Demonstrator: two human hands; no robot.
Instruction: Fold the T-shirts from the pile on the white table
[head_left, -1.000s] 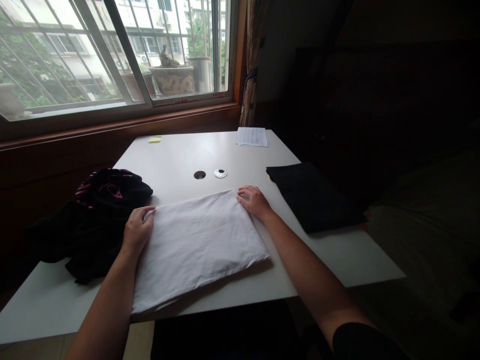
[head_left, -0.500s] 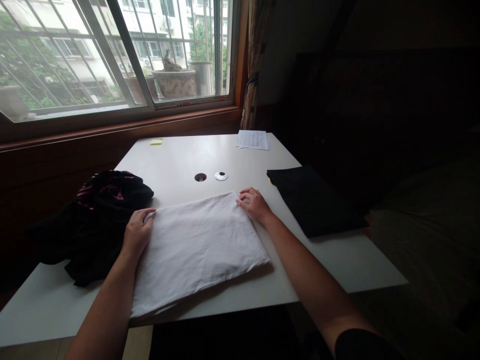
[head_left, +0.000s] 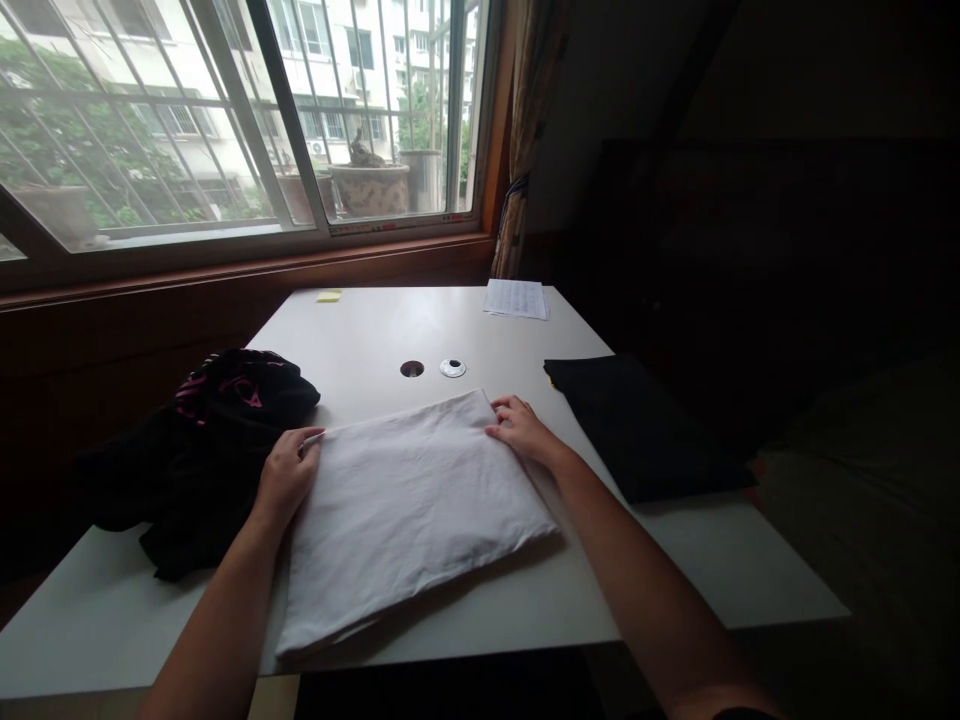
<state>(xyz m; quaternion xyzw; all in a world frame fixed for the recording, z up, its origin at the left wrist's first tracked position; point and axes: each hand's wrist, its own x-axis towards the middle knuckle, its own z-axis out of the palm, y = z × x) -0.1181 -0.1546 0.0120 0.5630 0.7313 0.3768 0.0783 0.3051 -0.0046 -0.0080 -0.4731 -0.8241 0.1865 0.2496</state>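
Observation:
A folded white cloth point(head_left: 420, 510) lies flat on the white table, its near edge slightly raised with layers showing. At its far left corner, my left hand point(head_left: 291, 468) pinches the edge between thumb and fingers. My right hand point(head_left: 521, 428) grips the far right corner, thumb on top and fingers curled at the side edge. Left of the cloth, close to my left forearm, sits a crumpled black garment point(head_left: 217, 450) with pink print. A folded black cloth point(head_left: 645, 425) lies to the right, apart from my right hand.
The white table point(head_left: 360, 340) has a dark cable hole point(head_left: 412, 369) and a round cover point(head_left: 452, 368) beyond the cloth. Printed papers point(head_left: 516, 298) and yellow sticky notes point(head_left: 328, 296) lie at the far edge. Behind stands a barred window point(head_left: 247, 120) with a curtain point(head_left: 517, 190).
The whole view has shifted slightly, so things appear a little lower and further right. Both hands stay at the white cloth's far corners, and the cloth looks the same.

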